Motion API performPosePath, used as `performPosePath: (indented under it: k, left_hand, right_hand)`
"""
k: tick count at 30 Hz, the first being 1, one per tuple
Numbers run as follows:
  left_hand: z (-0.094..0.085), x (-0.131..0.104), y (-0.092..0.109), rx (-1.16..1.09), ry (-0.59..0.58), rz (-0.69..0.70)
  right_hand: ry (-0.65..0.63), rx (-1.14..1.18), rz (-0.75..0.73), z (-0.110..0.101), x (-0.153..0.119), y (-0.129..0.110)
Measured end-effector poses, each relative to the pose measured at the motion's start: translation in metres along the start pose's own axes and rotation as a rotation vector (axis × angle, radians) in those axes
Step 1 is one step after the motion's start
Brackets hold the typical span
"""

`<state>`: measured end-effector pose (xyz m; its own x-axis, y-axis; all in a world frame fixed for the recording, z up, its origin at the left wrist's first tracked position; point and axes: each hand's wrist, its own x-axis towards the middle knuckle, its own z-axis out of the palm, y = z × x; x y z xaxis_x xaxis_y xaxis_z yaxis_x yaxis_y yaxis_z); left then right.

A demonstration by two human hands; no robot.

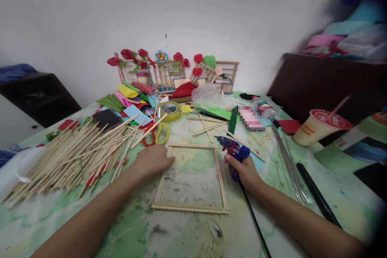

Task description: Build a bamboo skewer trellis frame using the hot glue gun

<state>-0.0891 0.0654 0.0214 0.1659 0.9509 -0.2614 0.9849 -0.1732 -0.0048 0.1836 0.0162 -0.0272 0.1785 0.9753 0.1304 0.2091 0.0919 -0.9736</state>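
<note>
A square frame of thin wooden sticks (190,208) lies flat on the table in front of me. My left hand (155,161) rests at its upper left corner, thumb on the left side stick and the other fingers curled; whether they pinch the stick is hard to see. Right of the frame, my right hand (243,169) is wrapped round the handle of a blue glue gun (234,148). The gun's nozzle points left, just above the frame's upper right corner. A black cord runs from the gun down to the table's near edge.
A big pile of sticks (69,157) lies at left. Scissors (161,134), tape (171,111) and loose sticks (208,129) lie beyond the frame. At right are wires (287,161), a black rod (317,193) and a drink cup (314,127). Flower-decorated stick frames (169,74) lean on the wall.
</note>
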Motion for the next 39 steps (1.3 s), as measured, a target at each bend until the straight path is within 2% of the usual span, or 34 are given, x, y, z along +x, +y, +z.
performPosePath:
  k: [5,9,19,22,27,32,35,39]
  left_hand:
    - [0.004,0.004,-0.002,0.028,0.004,0.000]
    - [0.006,0.005,-0.003,0.015,0.008,0.000]
    - [0.001,0.013,-0.016,-0.187,0.003,0.011]
    - [-0.001,0.012,-0.020,-0.360,-0.048,0.039]
    - [-0.006,0.006,-0.024,-0.867,-0.126,0.033]
    - [-0.005,0.007,-0.026,-1.183,-0.217,0.036]
    - [0.000,0.012,-0.030,-1.299,-0.266,0.059]
    - [0.008,0.021,-0.036,-1.316,-0.295,0.057]
  right_hand:
    - [-0.011,-0.016,0.038,0.000,-0.001,0.000]
    - [-0.017,-0.043,-0.004,-0.001,0.000,0.002]
    - [-0.022,-0.084,-0.042,-0.003,0.001,0.003]
    - [-0.021,-0.079,-0.030,-0.003,0.001,0.005]
    - [-0.034,-0.108,-0.022,-0.004,0.000,0.007]
    - [-0.016,-0.127,-0.039,-0.004,0.002,0.008]
    - [-0.016,-0.146,-0.054,-0.005,0.002,0.009]
    - [-0.025,-0.139,0.002,-0.006,0.001,0.011]
